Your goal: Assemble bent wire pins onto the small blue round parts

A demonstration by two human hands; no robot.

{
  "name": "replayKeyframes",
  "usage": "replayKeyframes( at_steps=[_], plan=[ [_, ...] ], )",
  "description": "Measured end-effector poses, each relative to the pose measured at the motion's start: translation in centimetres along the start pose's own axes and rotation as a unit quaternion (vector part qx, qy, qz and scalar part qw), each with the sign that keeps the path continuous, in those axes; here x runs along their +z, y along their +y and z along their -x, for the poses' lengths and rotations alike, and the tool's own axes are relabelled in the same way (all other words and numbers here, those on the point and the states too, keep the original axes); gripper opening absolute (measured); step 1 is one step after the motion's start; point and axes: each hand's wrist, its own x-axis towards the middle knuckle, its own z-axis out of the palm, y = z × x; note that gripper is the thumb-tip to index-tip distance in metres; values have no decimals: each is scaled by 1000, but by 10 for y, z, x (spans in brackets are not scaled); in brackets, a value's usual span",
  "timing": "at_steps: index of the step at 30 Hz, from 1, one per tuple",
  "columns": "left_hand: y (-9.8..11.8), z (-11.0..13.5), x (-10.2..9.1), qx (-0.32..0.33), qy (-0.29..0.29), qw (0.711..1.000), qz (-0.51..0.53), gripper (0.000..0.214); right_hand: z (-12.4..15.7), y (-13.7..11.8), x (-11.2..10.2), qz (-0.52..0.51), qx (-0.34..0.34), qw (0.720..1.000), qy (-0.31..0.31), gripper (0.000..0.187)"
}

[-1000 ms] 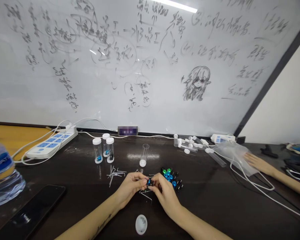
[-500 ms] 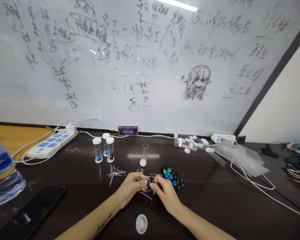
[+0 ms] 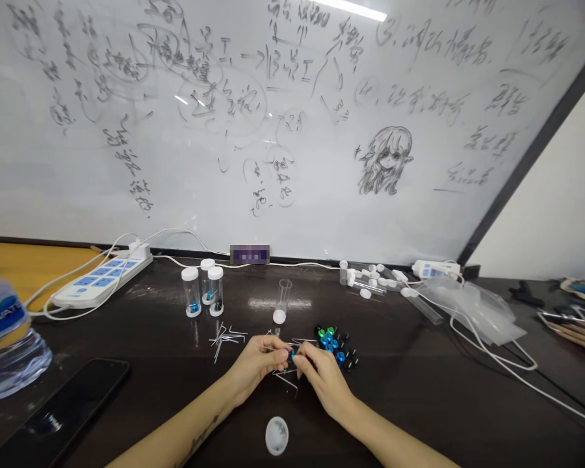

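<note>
Both hands meet at the middle of the table, fingertips pinched around a small blue metal piece (image 3: 292, 355). My left hand (image 3: 257, 365) is closed on its left side, with a thin rod partly showing along the fingers. From the other side my right hand (image 3: 322, 376) grips it with thumb and forefinger. The fingers hide most of its shape. Silver L-shaped hex keys (image 3: 286, 379) lie under and beside the hands, and another bunch of hex keys (image 3: 225, 337) lies to the left. Small blue and green pieces with black screws (image 3: 332, 341) are heaped beyond my right hand.
A clear tube (image 3: 283, 296) stands on its white cap ahead. Several capped tubes (image 3: 191, 292) stand left; loose tubes and caps (image 3: 370, 279) lie back right. A small white dish (image 3: 277, 436) sits nearest me. Left are a phone (image 3: 63, 406) and water bottle (image 3: 10, 344); right, another person's hand (image 3: 578, 335).
My hands stay nearly in place around the blue piece. At the right edge, the other person's hand has come further into view. The view has shifted very slightly.
</note>
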Motion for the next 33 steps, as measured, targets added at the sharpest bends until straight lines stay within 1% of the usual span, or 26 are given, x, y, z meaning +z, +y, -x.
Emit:
replayKeyframes(
  at_steps=[3,5,9,10,13,15,17,20,21,24,25,27,30,33],
  plan=[
    [1,0,0,-1,-3,1000,1,12,1,-1,0,21,-21,999,29,8],
    [1,0,0,-4,-2,1000,1,11,1,-1,0,26,-21,999,34,9],
    [1,-1,0,-7,1,1000,-5,12,1,-1,-1,25,2,1000,0,23],
    [1,-1,0,-5,0,1000,-7,12,1,-2,-1,27,1,1000,-2,24],
    [0,-1,-1,1,-2,1000,-6,11,2,-2,0,39,-19,999,23,11],
    [0,-1,-1,0,-4,1000,-3,10,2,-2,1,41,-24,998,40,7],
    [0,-1,-1,-3,-4,1000,-2,10,2,-2,1,33,-12,999,31,12],
    [0,-1,-1,-5,-2,1000,-1,10,1,-2,0,21,5,1000,-1,26],
    [0,-1,-1,-5,-2,1000,0,11,1,-2,0,23,5,1000,-1,25],
    [-1,-1,-1,-1,-5,1000,5,10,1,-3,0,36,-8,999,30,10],
    [-1,-1,-1,0,-5,1000,6,10,1,-3,0,37,-10,999,37,8],
    [-1,-1,-1,1,-6,1000,5,10,1,-3,0,28,-5,999,31,10],
    [-1,0,-1,-2,-4,1000,2,12,1,-3,0,18,12,1000,-2,22],
    [0,1,0,-3,-3,1000,-1,13,1,-2,0,27,15,999,-21,34]
  ],
)
